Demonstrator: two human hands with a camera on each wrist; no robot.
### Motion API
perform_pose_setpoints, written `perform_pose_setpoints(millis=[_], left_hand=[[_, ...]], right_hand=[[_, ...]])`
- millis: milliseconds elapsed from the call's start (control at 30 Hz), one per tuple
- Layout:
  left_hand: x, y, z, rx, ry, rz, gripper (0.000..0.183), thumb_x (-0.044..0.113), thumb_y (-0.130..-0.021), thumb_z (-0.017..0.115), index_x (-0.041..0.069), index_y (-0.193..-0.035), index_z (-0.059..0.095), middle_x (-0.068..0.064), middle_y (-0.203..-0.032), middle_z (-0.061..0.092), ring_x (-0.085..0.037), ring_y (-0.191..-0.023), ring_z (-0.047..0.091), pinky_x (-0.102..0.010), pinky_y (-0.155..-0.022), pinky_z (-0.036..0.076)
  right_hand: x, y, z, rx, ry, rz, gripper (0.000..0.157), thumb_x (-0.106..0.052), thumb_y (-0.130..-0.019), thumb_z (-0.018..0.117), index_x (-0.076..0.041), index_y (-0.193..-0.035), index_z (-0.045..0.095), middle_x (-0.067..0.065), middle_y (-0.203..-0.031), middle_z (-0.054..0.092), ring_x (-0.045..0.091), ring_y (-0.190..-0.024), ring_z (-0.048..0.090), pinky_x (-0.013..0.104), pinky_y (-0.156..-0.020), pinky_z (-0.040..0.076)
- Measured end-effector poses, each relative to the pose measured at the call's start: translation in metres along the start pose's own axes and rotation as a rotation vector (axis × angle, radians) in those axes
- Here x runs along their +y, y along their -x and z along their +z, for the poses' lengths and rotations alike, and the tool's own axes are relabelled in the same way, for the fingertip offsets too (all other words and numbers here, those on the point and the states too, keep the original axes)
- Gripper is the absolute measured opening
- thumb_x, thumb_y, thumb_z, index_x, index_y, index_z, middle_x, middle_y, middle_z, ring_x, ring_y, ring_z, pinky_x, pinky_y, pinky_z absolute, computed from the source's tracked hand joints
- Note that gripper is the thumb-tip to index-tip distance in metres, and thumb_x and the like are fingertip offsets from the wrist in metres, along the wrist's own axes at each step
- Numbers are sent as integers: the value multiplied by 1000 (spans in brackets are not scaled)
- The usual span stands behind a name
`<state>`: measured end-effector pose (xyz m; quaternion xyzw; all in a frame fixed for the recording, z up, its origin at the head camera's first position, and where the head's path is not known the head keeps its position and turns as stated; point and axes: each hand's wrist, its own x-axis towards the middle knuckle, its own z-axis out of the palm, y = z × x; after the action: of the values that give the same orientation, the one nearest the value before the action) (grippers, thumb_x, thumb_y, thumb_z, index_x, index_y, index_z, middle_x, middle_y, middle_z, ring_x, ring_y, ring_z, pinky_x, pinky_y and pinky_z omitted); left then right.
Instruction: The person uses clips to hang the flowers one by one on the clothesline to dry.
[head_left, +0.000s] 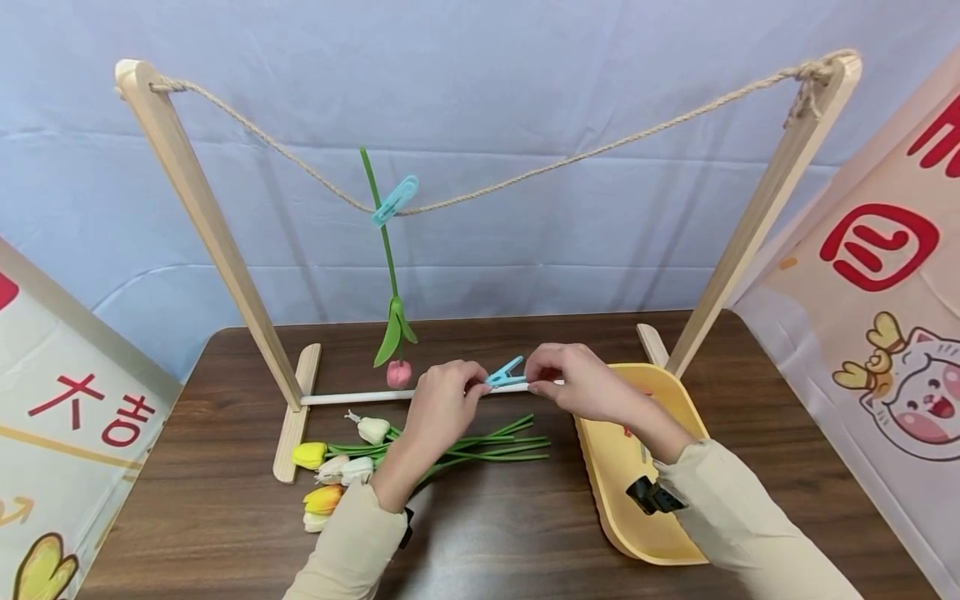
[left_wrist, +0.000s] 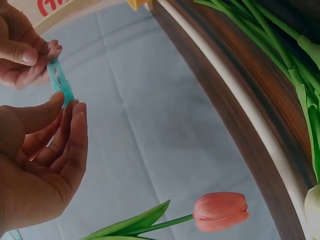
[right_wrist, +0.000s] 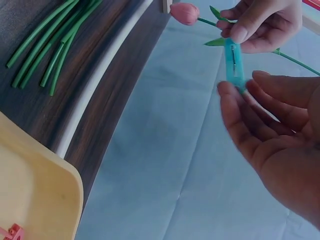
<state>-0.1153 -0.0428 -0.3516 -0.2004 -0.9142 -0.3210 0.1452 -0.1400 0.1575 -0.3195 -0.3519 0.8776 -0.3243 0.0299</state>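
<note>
A light blue clothespin (head_left: 506, 372) is held between both hands above the white bar. My left hand (head_left: 444, 402) pinches one end of it between thumb and fingers, while my right hand (head_left: 577, 379) has its fingertips round the other end. In the right wrist view the clothespin (right_wrist: 234, 62) shows its metal spring, with the right hand (right_wrist: 280, 125) below and the left hand (right_wrist: 267, 22) above. Another blue clothespin (head_left: 395, 201) clips a pink tulip (head_left: 399, 374) upside down by its green stem to a sagging rope (head_left: 517, 179).
Wooden posts (head_left: 206, 225) carry the rope, joined low down by a white bar (head_left: 337, 398). White, yellow and orange tulips (head_left: 358, 471) lie on the brown table (head_left: 225, 500). A yellow basket (head_left: 611, 517) stands under my right forearm, with a red piece (right_wrist: 14, 232) inside.
</note>
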Motion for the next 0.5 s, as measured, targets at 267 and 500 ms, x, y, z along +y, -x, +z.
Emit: perform_pose_setpoints(millis=[267, 500], left_hand=[[0, 3, -6, -24, 20, 8, 4, 11, -82, 68, 7, -79, 68, -1, -75, 64, -10, -59, 55, -23, -54, 43], [-1, 6, -10, -22, 39, 42, 5, 11, -81, 69, 7, -78, 68, 0, -75, 64, -9, -60, 56, -23, -55, 44]], right_hand=[[3, 0, 2, -5, -36, 52, 35, -4, -78, 71, 3, -110, 58, 3, -85, 58, 12, -75, 55, 26, -64, 47], [6, 1, 3, -10, -25, 36, 30, -9, -78, 72, 1, -105, 62, -1, -84, 59, 11, -74, 55, 25, -64, 48]])
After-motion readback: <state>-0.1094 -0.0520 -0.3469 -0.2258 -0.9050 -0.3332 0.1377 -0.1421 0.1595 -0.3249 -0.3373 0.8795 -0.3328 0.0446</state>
